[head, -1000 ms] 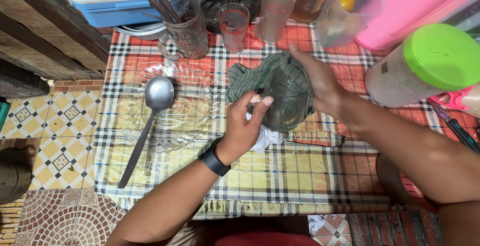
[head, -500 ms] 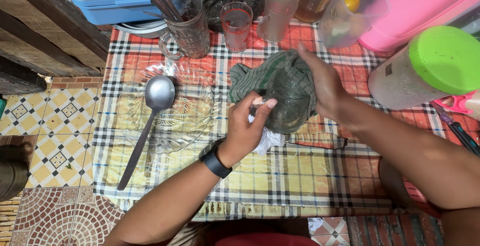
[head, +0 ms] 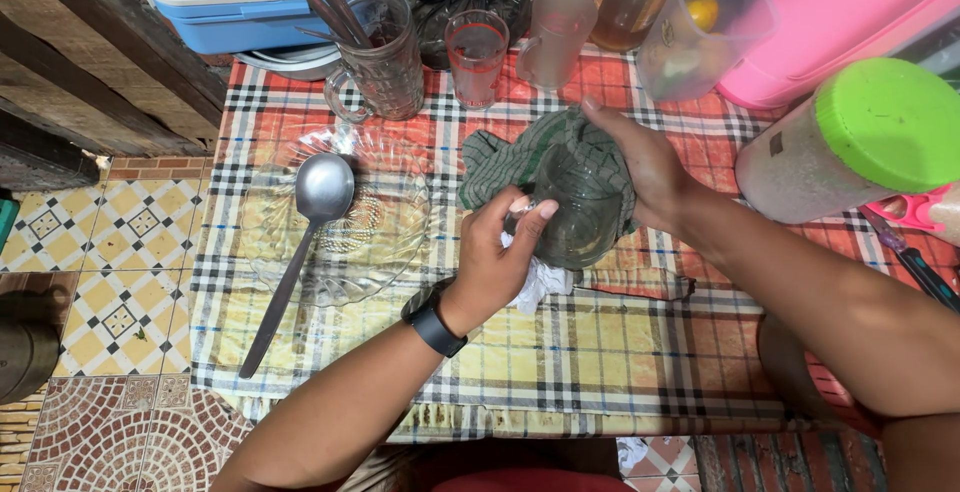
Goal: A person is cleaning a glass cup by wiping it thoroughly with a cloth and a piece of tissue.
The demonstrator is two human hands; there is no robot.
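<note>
- Since the earlier frames the glass (head: 578,214) has been turned a little, so that more of its clear wall is shown out of the green cloth (head: 500,164); the hands have barely shifted.
- The left hand (head: 497,257) is closed on the near side of the glass, with the thumb laid across the clear wall and a scrap of white cloth (head: 533,282) bunched under the palm.
- A black band (head: 433,327) is worn on the left wrist.
- The right hand (head: 640,167) is wrapped round the far side of the glass, fingers spread over the green cloth, which is pressed against the glass.
- The glass is held just above the checked table (head: 560,372), between the two hands.
- To the left of the left hand a clear glass dish (head: 400,242) lies on the table, with a metal ladle (head: 300,242) resting in it, its handle pointing toward the near edge.
- Beyond the hands a glass mug (head: 385,67) with utensils in it and a small tumbler (head: 476,57) are set upright.
- To the right of the right hand a jar with a green lid (head: 860,142) stands, and behind it a pink container (head: 840,22).
</note>
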